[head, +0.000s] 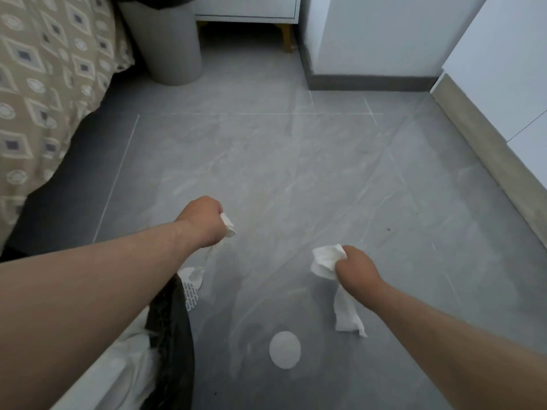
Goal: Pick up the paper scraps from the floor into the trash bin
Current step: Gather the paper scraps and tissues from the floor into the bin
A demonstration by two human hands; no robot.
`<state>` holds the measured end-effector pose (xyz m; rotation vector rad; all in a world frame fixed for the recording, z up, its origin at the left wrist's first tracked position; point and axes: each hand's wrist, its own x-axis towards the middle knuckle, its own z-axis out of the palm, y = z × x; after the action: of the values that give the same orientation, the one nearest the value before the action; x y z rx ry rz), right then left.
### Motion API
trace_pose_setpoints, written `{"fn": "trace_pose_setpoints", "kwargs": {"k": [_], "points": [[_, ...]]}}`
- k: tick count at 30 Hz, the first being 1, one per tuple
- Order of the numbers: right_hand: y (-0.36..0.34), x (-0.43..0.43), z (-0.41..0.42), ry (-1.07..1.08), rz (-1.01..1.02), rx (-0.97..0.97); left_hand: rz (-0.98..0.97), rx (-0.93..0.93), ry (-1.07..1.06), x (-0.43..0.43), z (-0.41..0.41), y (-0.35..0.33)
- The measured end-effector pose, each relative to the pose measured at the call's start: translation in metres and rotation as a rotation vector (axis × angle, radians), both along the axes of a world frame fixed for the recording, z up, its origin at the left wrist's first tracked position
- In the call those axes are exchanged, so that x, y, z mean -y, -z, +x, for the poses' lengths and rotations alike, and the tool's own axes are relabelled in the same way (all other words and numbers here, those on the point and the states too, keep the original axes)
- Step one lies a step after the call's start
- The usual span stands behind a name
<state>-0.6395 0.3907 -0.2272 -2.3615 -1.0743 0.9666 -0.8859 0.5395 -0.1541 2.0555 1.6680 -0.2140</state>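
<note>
My left hand (pixel 204 223) grips a crumpled white paper scrap (pixel 228 225); a strip of it hangs down below the fist. My right hand (pixel 353 269) grips a larger white paper scrap (pixel 325 260), and a long piece of it dangles under the wrist toward the floor. Both hands are held above the grey tiled floor. The grey trash bin (pixel 170 42) stands far ahead at the upper left, between the bed and a white cabinet; its rim is cut off by the frame's top edge.
A bed with a patterned beige cover (pixel 44 84) fills the left side. A white cabinet on wooden legs (pixel 248 10) and white walls bound the back and right. A round white spot (pixel 284 349) lies on the floor near me. Dark and white clothing (pixel 165 335) shows below my left arm.
</note>
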Motion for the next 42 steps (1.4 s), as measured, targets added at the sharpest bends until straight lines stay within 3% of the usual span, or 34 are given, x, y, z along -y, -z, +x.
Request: {"fn": "trace_pose_setpoints", "kwargs": {"k": [3, 5, 7, 9, 11, 13, 15, 20, 22, 25, 31, 36, 42], "points": [[0.002, 0.006, -0.016, -0.207, -0.086, 0.065, -0.117, -0.187, 0.052, 0.001, -0.008, 0.014], [-0.001, 0.024, -0.038, -0.455, -0.152, 0.148, -0.276, -0.425, 0.161, 0.013, -0.005, 0.014], [-0.001, 0.049, -0.065, -0.724, -0.158, 0.24, -0.426, -0.707, 0.409, 0.022, -0.002, 0.013], [0.005, 0.07, -0.089, -0.916, -0.154, 0.312, -0.597, -0.851, 0.387, 0.02, -0.001, 0.028], [0.016, 0.081, -0.098, -0.977, -0.134, 0.334, -0.685, -0.915, 0.295, 0.023, -0.001, 0.045], [0.022, 0.085, -0.097, -0.954, -0.115, 0.304, -0.711, -0.952, 0.351, 0.028, 0.001, 0.058], [0.026, 0.087, -0.094, -0.924, -0.104, 0.262, -0.748, -0.906, 0.312, 0.037, 0.006, 0.063], [0.032, 0.088, -0.091, -0.917, -0.062, 0.229, -0.504, -0.875, 0.274, 0.057, 0.0, 0.114], [0.033, 0.089, -0.091, -0.916, -0.039, 0.205, -0.368, -0.598, -0.094, 0.061, -0.002, 0.115], [0.036, 0.094, -0.092, -0.902, -0.01, 0.173, -0.183, -0.388, -0.269, 0.066, 0.001, 0.102], [0.042, 0.098, -0.099, -0.842, -0.063, 0.136, -0.208, -0.445, -0.303, 0.06, -0.008, 0.11], [0.047, 0.1, -0.101, -0.802, -0.044, 0.104, -0.322, -0.529, -0.148, 0.059, -0.012, 0.102], [0.048, 0.1, -0.099, -0.744, -0.022, 0.052, -0.216, -0.594, -0.109, 0.064, -0.014, 0.092]]}}
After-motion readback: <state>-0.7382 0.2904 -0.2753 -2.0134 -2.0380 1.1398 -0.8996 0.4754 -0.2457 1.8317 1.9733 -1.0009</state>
